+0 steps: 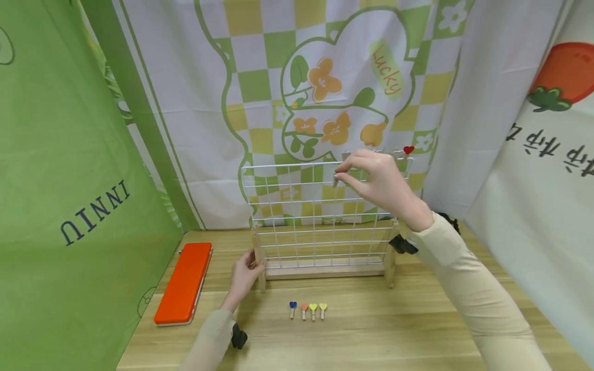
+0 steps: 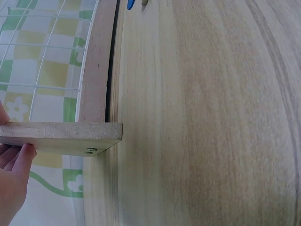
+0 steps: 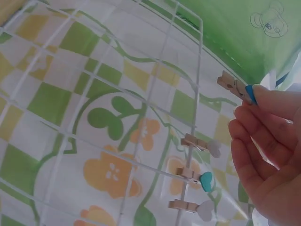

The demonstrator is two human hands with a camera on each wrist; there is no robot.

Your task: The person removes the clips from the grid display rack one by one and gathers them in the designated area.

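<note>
My right hand [image 1: 380,178] pinches a small wooden clothespin [image 3: 230,84] by its blue heart end, between thumb and index finger. It is held up near the top wire of a white wire grid rack [image 1: 314,207]; in the right wrist view its jaws point away from the fingers, apart from the wire. Clothespins with grey hearts [image 3: 205,210] and one with a teal heart [image 3: 206,181] are clipped along the top wire. My left hand [image 1: 244,275] grips the rack's left wooden leg [image 2: 61,134], with fingers on both sides of the board.
On the table [image 1: 371,335] in front of the rack lies a row of several heart clothespins: blue [image 1: 293,305], orange [image 1: 303,307] and yellow [image 1: 313,307]. An orange-red flat case [image 1: 185,283] lies at left. A red heart clothespin [image 1: 408,150] shows at the rack's top right. Printed curtains surround the table.
</note>
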